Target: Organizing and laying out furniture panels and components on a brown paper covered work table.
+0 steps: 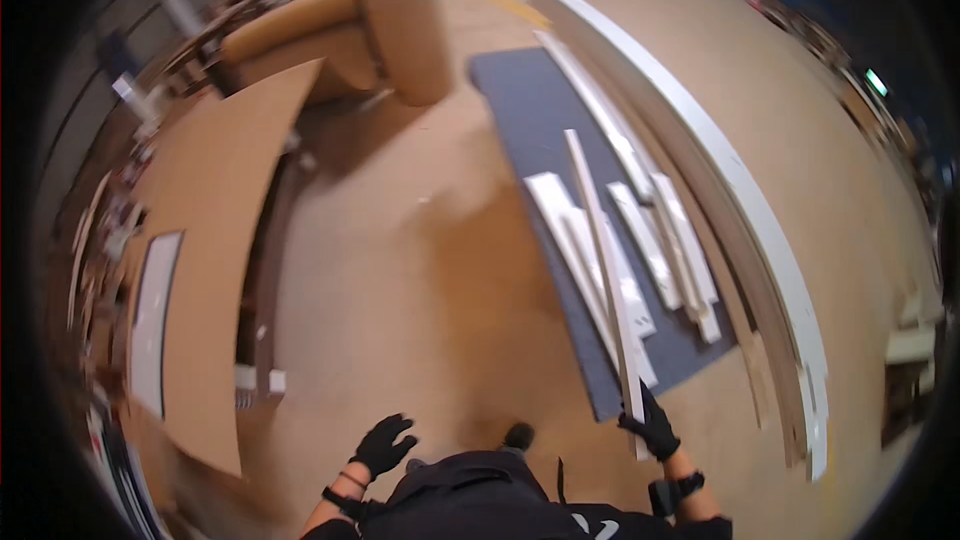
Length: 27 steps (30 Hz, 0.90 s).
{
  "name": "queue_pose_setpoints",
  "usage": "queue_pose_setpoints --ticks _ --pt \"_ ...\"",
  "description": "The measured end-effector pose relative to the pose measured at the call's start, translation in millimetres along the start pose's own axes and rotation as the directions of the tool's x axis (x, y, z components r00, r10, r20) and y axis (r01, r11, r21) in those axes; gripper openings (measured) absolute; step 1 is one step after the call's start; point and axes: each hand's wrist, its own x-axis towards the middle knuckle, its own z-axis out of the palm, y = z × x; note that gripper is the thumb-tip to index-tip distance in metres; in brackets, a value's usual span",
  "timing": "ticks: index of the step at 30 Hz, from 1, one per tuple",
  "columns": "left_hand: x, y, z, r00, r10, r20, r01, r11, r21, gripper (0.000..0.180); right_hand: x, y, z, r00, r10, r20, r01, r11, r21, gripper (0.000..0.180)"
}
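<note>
My right hand (652, 427) grips a long pale strip (608, 265) slanting above the grey surface (525, 100) — my left hand (384, 445) hangs free, fingers parted.

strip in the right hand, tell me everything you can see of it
The strip is long, narrow and straight, pale off-white; its material is unclear. The gloved right hand grips it near its close end, which juts out slightly. It slants away and leftward over the grey-blue surface and white pieces; whether it touches them, I can't tell.
</note>
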Motion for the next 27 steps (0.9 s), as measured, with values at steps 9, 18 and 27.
queue_pose_setpoints --ticks 9,18,27 --pt "-78 -10 -108 0.993 0.034 -0.115 -0.086 0.873 -0.481 0.081 15 -86 293 0.894 -0.221 0.390 0.279 0.955 -0.099 0.093" --pt "-227 -224 -183 0.372 -0.675 -0.637 -0.233 0.596 -0.768 0.086 -51 -150 699 0.362 -0.548 0.754 0.794 0.605 0.059 0.090" --pt "-398 -422 -239 0.355 -0.661 -0.661 -0.326 0.575 -0.750 0.069 -49 -144 1024 0.295 -0.025 0.955 -0.561 0.805 0.194 0.044"
